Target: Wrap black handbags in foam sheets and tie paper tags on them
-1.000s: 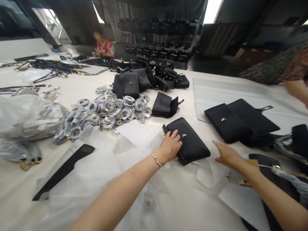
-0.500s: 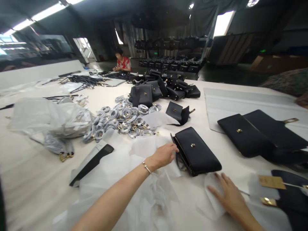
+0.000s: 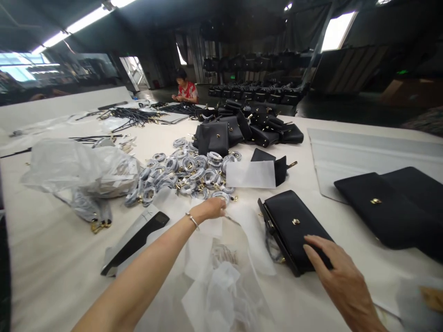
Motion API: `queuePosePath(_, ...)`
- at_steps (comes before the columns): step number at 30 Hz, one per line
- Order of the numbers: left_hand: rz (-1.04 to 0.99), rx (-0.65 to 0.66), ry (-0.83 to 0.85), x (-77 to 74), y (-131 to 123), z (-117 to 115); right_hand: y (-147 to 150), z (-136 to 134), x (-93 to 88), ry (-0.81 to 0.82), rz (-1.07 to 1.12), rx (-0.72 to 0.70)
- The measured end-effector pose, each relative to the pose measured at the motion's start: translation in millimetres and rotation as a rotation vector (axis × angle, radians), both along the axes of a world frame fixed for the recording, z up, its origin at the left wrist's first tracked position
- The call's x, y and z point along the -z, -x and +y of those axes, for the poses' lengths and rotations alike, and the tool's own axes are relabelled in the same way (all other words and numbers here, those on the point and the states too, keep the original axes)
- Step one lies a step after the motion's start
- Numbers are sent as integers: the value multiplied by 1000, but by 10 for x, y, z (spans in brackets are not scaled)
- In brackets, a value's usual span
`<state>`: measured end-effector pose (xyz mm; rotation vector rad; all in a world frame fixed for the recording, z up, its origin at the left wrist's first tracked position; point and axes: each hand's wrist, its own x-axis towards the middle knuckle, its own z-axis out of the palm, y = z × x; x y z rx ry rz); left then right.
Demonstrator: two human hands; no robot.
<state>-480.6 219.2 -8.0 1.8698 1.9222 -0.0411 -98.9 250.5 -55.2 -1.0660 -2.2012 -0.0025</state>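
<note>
My left hand reaches to the near edge of a pile of coiled grey straps with gold clasps. Its fingers are pressed together; whatever may be between them is hidden. Under my right hand lies a black handbag with a gold lock, its left side gaping a little. The right fingers rest stretched on the bag's front, near its lower right end. Thin white wrapping sheets spread between my arms. A white rectangular sheet partly covers a smaller black bag.
Several black bags are heaped at the back. Another black bag lies at right by a grey sheet. A clear plastic bag and a black strip are at left. A person in red sits across the table.
My left hand has left the handbag's side and moved left to the strap pile. My right hand has come from the table onto the handbag. The white sheet now covers more of the smaller bag.
</note>
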Motion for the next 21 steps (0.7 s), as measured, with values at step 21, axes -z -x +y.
queuePosePath(21, -85, 481, -262, -38, -1368, 369, 191, 646, 16, 292, -532, 121)
